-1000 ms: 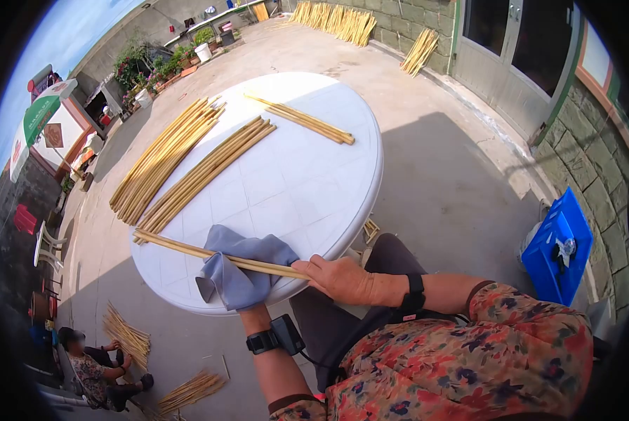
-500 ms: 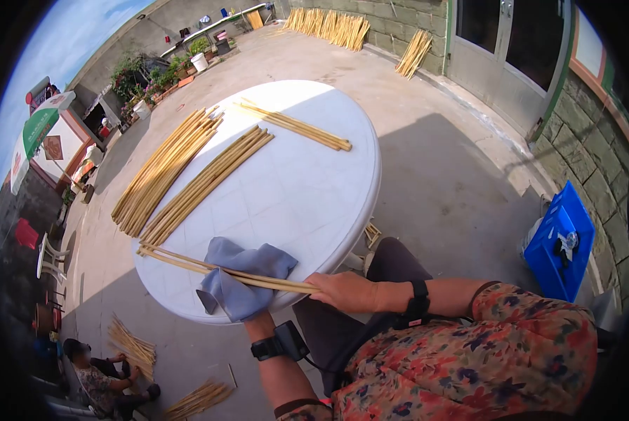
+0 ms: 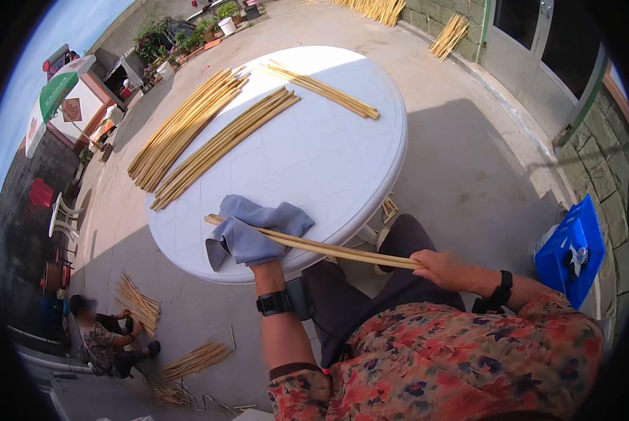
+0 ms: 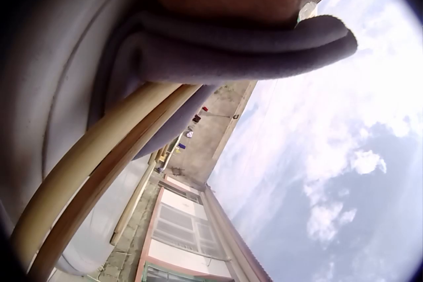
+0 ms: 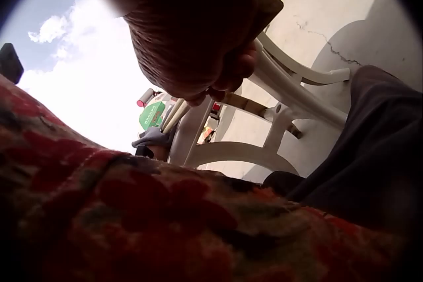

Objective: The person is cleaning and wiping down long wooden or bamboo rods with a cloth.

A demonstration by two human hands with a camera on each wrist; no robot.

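A pair of long, pale yellow sticks [image 3: 342, 251] runs between my two hands, slanting over the near table edge. My right hand [image 3: 444, 270] grips their near end, out over my lap. A grey-blue cloth [image 3: 248, 235] wraps the sticks near their far end. My left hand [image 3: 264, 269] holds the cloth around them, its fingers mostly hidden under the fabric. In the left wrist view, two sticks [image 4: 99, 163] come out of the folded cloth [image 4: 225, 57] side by side. The right wrist view shows my curled right hand [image 5: 192, 44] in shadow.
On the white round table [image 3: 342, 161] lie a large bundle of sticks [image 3: 184, 130], a second row [image 3: 227, 147] and a few more [image 3: 325, 91]. A blue crate [image 3: 574, 249] stands at right. Another person [image 3: 104, 337] sits at lower left beside stick piles.
My right hand has moved right, away from the table, drawing the sticks through the cloth. Their far end now sits close to the cloth. My left hand stays at the near table edge.
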